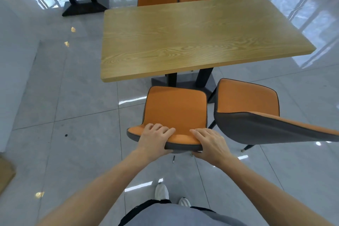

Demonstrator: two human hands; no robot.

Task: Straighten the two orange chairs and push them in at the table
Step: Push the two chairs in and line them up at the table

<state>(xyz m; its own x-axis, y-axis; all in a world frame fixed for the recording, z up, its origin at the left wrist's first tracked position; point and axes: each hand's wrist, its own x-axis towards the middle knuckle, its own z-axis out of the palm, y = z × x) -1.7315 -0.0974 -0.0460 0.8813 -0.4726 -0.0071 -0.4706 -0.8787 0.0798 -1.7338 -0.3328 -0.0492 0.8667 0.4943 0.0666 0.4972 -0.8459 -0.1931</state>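
Already your left hand (156, 138) and right hand (209, 143) are clamped over the top edge of the near chair (175, 110), fingers on the orange face, thumbs behind. It stands off the table's (183, 42) near edge, seat not yet under. Expect a stiff, fairly light shell on thin legs; push low and evenly, since the glossy floor (73, 115) may let it skid. The second chair (256, 115) sits skewed toward the near right corner.
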